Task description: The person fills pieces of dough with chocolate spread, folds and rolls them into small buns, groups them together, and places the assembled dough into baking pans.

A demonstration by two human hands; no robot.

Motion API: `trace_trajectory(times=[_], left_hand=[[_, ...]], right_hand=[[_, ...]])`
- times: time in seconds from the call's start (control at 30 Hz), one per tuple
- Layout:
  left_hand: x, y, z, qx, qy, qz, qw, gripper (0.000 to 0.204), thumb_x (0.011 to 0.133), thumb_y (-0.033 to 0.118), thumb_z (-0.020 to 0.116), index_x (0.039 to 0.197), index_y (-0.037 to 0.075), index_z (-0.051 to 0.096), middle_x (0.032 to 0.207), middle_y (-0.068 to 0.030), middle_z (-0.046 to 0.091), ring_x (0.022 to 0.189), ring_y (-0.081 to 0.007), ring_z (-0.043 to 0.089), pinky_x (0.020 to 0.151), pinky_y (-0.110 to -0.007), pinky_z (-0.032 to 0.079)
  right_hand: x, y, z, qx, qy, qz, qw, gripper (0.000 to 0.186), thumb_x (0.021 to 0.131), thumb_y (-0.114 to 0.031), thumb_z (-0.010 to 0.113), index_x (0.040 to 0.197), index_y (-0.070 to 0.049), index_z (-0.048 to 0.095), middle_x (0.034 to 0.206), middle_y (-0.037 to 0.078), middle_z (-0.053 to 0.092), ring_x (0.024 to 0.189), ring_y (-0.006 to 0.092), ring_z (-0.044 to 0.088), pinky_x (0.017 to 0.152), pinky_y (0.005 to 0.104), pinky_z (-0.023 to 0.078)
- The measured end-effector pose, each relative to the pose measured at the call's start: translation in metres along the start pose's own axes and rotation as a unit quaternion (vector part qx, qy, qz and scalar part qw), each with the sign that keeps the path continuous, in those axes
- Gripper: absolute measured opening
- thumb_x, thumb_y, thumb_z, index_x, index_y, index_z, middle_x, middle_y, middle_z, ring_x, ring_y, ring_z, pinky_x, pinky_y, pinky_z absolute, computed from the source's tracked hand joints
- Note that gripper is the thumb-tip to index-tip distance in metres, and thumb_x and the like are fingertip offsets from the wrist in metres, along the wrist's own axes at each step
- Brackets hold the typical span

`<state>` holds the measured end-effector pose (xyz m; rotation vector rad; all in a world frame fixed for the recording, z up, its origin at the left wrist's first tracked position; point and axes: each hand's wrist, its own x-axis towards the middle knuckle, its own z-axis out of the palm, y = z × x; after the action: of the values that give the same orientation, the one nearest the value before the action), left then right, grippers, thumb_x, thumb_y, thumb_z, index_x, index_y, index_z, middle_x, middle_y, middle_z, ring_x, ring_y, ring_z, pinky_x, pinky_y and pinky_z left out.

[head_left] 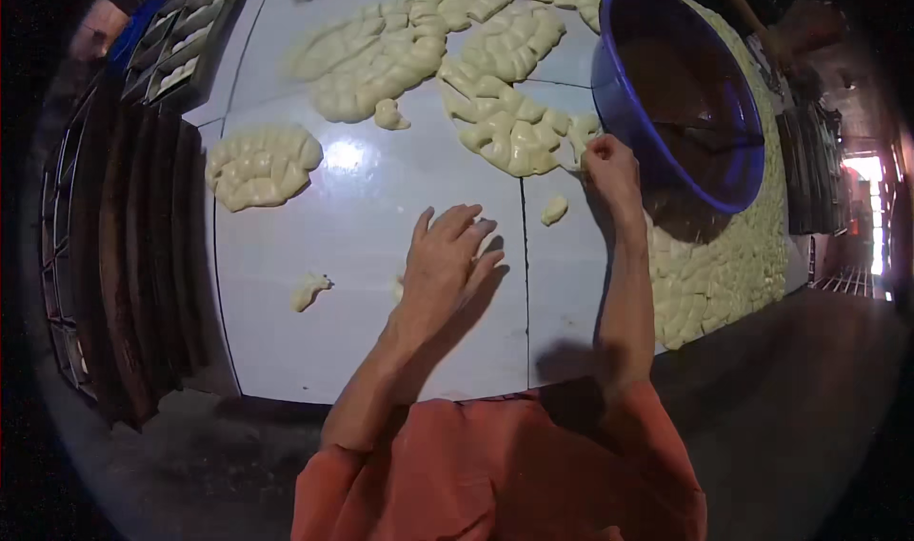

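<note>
My left hand (443, 260) hovers over or rests on the white table, palm down, fingers spread and holding nothing. A bit of pale dough partly shows beside its wrist. Farther right, my right hand (614, 174) is closed in a pinch at the edge of a patch of pale yellow dough pieces (505, 127). A thin strand of dough (577, 139) shows at its fingertips. One small dough lump (554, 210) lies between my hands. Another small lump (307, 291) sits left of my left forearm.
A purple basin (624, 93) with brownish contents stands just right of my right hand. Dough pieces (719, 289) cover the table's right side. More dough patches (381, 55) (265, 165) lie far and left. Stacked wooden trays (124, 255) line the left edge; others (814, 170) stand right.
</note>
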<state>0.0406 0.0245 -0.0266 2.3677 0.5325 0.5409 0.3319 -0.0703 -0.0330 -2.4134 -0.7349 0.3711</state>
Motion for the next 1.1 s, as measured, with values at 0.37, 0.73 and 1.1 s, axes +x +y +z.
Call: trace_trajectory(times=[0.37,0.73,1.1], left_hand=[[0.049,0.036,0.030,-0.482,-0.150,-0.208,0.838,0.044,0.087,0.028,0.079,0.115,-0.003,0.069,0.089,-0.0071,0.073,0.078,-0.0081,0.065,0.068,-0.024,0.051],[0.030,0.041,-0.081,-0.479,-0.137,-0.189,0.846,0.027,0.095,0.021,0.067,0.113,0.001,0.071,0.087,0.0000,0.070,0.068,-0.0023,0.056,0.056,-0.019,0.043],[-0.053,-0.025,-0.111,-0.470,0.060,-0.247,0.845,0.021,0.096,0.015,0.066,0.112,0.002,0.066,0.105,-0.0047,0.067,0.095,-0.0113,0.062,0.074,-0.026,0.051]], right_hand=[[-0.146,-0.034,-0.017,0.463,-0.123,0.033,0.877,0.029,0.096,-0.011,0.065,0.121,0.001,0.056,0.089,0.005,0.066,0.082,0.0095,0.063,0.072,0.0222,0.051],[-0.137,-0.106,-0.021,0.594,-0.249,-0.112,0.757,0.076,0.084,-0.013,0.081,0.149,-0.005,0.042,0.145,0.014,0.048,0.118,0.0140,0.057,0.096,0.0323,0.051],[-0.152,-0.150,0.044,0.528,-0.374,0.014,0.762,0.021,0.089,-0.013,0.076,0.102,-0.003,0.064,0.081,0.001,0.062,0.069,0.0078,0.058,0.059,0.0210,0.046]])
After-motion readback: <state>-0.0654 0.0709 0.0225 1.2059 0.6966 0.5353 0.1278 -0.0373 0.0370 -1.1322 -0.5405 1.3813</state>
